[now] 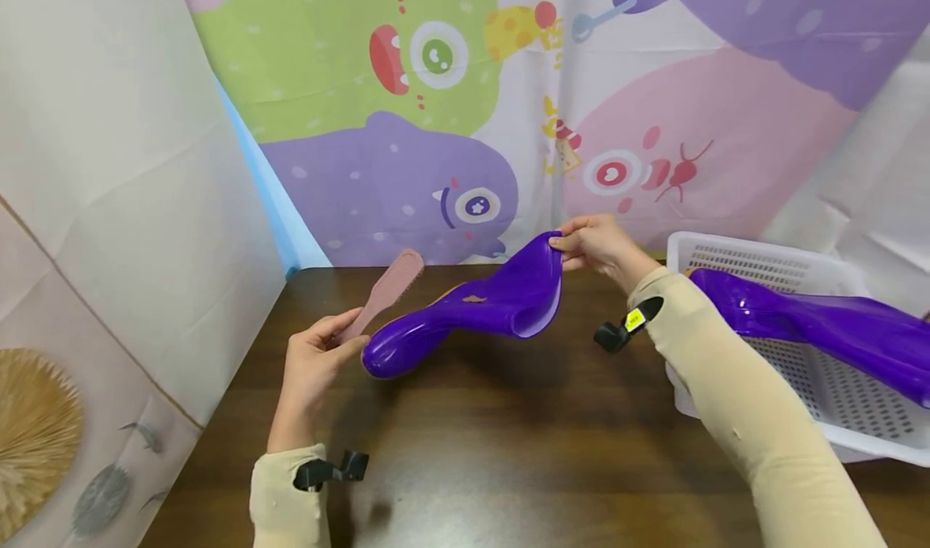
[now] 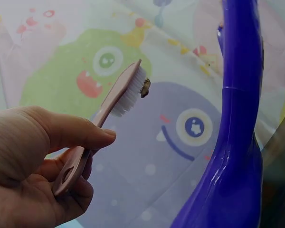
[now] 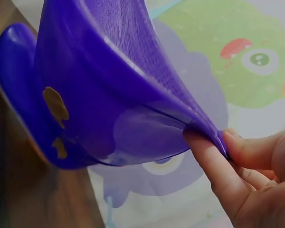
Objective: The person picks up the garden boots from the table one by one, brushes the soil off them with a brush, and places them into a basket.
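Observation:
A purple rain boot (image 1: 465,310) hangs above the brown table, its toe pointing left and its opening to the right. My right hand (image 1: 599,245) pinches the rim of its shaft between thumb and fingers. Brown smears of dirt (image 3: 56,105) mark the boot's side in the right wrist view. My left hand (image 1: 312,366) grips a pink scrub brush (image 1: 392,286) by its handle, close to the boot's toe. In the left wrist view the brush's white bristles (image 2: 129,97) carry a brown clump (image 2: 145,88) and stand apart from the boot.
A white perforated basket (image 1: 770,249) stands at the right with a second purple boot (image 1: 821,318) lying in it. The brown wooden table (image 1: 465,467) spreads below my hands. Behind it hangs a cartoon-monster cloth (image 1: 378,185), and a pale cloth wall (image 1: 131,128) rises at the left.

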{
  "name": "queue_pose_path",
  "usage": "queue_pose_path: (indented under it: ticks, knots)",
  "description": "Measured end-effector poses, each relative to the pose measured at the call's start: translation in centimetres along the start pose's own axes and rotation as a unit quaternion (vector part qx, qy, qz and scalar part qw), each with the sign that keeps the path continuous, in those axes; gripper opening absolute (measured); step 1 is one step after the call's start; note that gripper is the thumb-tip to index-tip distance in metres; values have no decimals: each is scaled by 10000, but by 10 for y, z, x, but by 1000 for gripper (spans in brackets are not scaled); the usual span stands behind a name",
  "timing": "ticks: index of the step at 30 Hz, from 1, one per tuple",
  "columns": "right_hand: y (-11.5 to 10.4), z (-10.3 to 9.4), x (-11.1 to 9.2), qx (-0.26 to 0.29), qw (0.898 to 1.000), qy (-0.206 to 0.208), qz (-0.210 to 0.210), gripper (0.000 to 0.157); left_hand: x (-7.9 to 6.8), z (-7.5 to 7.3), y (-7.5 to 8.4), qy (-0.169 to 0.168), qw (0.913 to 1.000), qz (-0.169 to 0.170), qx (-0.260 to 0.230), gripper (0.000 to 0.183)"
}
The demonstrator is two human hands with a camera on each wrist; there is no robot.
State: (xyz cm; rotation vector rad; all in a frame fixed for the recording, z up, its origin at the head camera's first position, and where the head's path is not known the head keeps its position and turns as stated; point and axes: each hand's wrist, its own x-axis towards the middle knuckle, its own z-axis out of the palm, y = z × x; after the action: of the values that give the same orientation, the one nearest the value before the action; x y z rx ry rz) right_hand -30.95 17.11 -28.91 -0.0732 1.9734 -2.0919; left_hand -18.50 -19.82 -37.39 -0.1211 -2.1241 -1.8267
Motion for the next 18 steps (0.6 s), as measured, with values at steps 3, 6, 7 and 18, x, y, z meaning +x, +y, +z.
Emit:
queue_pose_path:
  ticks: [3, 6, 7, 18]
  knots:
    - [-8, -3, -6, -14, 9999, -91, -57, 19, 0, 6, 2, -85, 10000, 2, -3, 37]
    - [-16, -5, -11, -104, 9996, -200, -148, 20, 1, 12, 3, -223, 9997, 74, 44, 37]
    - [-20, -5, -13, -149, 9995, -224, -170, 20, 2, 14, 4, -279, 9996, 107, 12, 37]
    - [-56, -5, -31, -981, 9930, -465, -464, 14, 13, 40, 32, -1002, 9922, 656, 355, 35]
